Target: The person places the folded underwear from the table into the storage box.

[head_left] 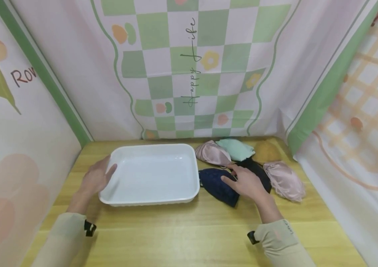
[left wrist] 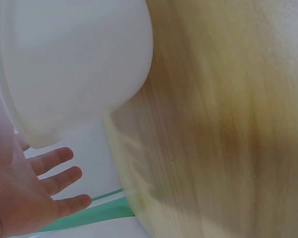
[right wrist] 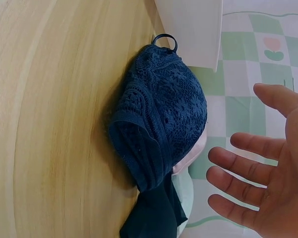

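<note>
A white rectangular tray (head_left: pixel 152 174) lies on the wooden table. At its left rim is my left hand (head_left: pixel 96 175), the thumb by the edge and the other fingers outside the wall; whether it touches cannot be told. In the left wrist view those fingers (left wrist: pixel 64 182) are spread and fairly straight. My right hand (head_left: pixel 247 181) hovers over a folded navy lace bra (head_left: pixel 218 185) and a black bra (head_left: pixel 256 171). The right wrist view shows that hand (right wrist: pixel 268 173) apart from the navy bra (right wrist: pixel 164 114), its fingers extended and holding nothing.
Around the right hand lie a pink satin bra (head_left: pixel 213 153), a mint bra (head_left: pixel 235 149), a mustard bra (head_left: pixel 267 151) and another pink one (head_left: pixel 285 181). Printed fabric (head_left: pixel 192 74) hangs behind the table (head_left: pixel 162 233) and at both sides.
</note>
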Demonstrator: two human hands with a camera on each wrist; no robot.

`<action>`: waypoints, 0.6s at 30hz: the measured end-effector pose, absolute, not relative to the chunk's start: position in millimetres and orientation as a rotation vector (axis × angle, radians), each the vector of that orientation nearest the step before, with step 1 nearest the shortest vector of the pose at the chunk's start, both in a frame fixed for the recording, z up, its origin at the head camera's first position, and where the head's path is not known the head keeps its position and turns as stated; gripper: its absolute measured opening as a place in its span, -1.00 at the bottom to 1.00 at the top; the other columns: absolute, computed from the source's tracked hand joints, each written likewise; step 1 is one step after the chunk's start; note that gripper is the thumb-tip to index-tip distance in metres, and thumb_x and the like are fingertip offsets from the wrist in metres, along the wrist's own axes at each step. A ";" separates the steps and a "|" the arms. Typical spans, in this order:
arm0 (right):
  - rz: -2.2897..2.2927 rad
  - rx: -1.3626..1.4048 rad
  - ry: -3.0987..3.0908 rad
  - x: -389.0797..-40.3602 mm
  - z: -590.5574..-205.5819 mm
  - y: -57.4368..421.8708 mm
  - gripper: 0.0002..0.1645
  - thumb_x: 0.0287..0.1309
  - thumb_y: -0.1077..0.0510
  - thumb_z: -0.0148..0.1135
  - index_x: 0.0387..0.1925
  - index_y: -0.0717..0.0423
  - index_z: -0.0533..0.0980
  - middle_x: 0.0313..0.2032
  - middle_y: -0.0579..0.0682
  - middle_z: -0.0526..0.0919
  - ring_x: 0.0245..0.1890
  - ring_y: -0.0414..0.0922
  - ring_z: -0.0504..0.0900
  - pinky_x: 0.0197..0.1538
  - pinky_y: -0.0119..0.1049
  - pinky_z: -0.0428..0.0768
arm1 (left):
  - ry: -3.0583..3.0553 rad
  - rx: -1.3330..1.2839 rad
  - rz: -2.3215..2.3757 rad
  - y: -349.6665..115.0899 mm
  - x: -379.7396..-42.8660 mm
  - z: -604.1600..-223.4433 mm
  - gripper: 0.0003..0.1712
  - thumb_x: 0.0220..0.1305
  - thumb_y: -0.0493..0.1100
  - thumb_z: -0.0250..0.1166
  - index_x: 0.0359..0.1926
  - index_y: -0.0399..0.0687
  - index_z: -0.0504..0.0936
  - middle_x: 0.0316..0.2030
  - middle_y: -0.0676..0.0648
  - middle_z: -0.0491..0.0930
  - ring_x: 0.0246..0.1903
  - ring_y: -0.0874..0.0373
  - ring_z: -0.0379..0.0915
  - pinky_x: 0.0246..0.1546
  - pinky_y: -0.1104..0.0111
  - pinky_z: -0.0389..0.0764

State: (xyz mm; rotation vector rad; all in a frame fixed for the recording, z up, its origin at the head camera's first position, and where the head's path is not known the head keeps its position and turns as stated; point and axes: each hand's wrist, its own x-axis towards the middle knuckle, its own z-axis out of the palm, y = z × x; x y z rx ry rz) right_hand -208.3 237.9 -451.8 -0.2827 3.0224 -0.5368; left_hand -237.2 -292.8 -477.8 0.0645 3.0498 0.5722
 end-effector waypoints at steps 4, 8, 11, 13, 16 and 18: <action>-0.536 -0.284 3.020 -208.3 -451.7 237.3 -0.17 0.33 -0.35 0.10 0.42 0.06 0.33 0.08 0.15 0.67 -0.02 0.13 0.66 -0.11 0.11 0.63 | 3.039 0.063 0.578 -292.7 -237.5 -479.6 -0.04 0.49 0.42 -0.41 0.58 -0.19 -0.13 0.49 -0.47 0.01 0.43 -0.50 -0.04 0.41 -0.33 0.08; -0.537 -0.283 3.022 -207.9 -451.5 237.3 -0.17 0.32 -0.34 0.11 0.41 0.06 0.34 0.07 0.14 0.68 -0.02 0.12 0.66 -0.10 0.11 0.63 | 3.033 0.052 0.582 -292.3 -237.0 -480.3 -0.02 0.47 0.44 -0.42 0.58 -0.19 -0.12 0.50 -0.47 0.01 0.43 -0.50 -0.03 0.40 -0.33 0.09; -0.532 -0.283 3.025 -207.7 -451.6 237.6 -0.18 0.32 -0.34 0.11 0.41 0.05 0.34 0.06 0.14 0.68 -0.03 0.12 0.66 -0.09 0.11 0.63 | 3.025 0.035 0.582 -292.6 -237.5 -481.5 0.00 0.46 0.46 -0.43 0.58 -0.19 -0.12 0.50 -0.46 0.00 0.44 -0.49 -0.05 0.41 -0.32 0.08; -0.529 -0.286 3.030 -207.8 -451.8 237.9 -0.18 0.32 -0.34 0.11 0.41 0.05 0.34 0.06 0.14 0.68 -0.03 0.12 0.67 -0.08 0.11 0.63 | 3.019 0.028 0.579 -293.3 -238.5 -482.5 0.01 0.46 0.46 -0.43 0.58 -0.19 -0.13 0.50 -0.47 -0.01 0.44 -0.49 -0.06 0.42 -0.32 0.07; -0.524 -0.290 3.037 -208.1 -452.2 238.6 -0.18 0.32 -0.34 0.11 0.41 0.06 0.34 0.06 0.14 0.69 -0.03 0.12 0.67 -0.07 0.12 0.64 | 3.014 0.029 0.568 -294.4 -240.2 -484.6 0.00 0.46 0.46 -0.45 0.58 -0.19 -0.15 0.51 -0.47 -0.03 0.45 -0.49 -0.07 0.42 -0.31 0.06; -0.521 -0.291 3.037 -208.2 -452.4 238.9 -0.18 0.33 -0.34 0.11 0.41 0.06 0.34 0.06 0.15 0.69 -0.03 0.12 0.68 -0.07 0.13 0.64 | 3.013 0.032 0.564 -295.3 -241.4 -486.5 0.00 0.46 0.46 -0.46 0.59 -0.19 -0.16 0.51 -0.47 -0.03 0.45 -0.49 -0.07 0.42 -0.32 0.06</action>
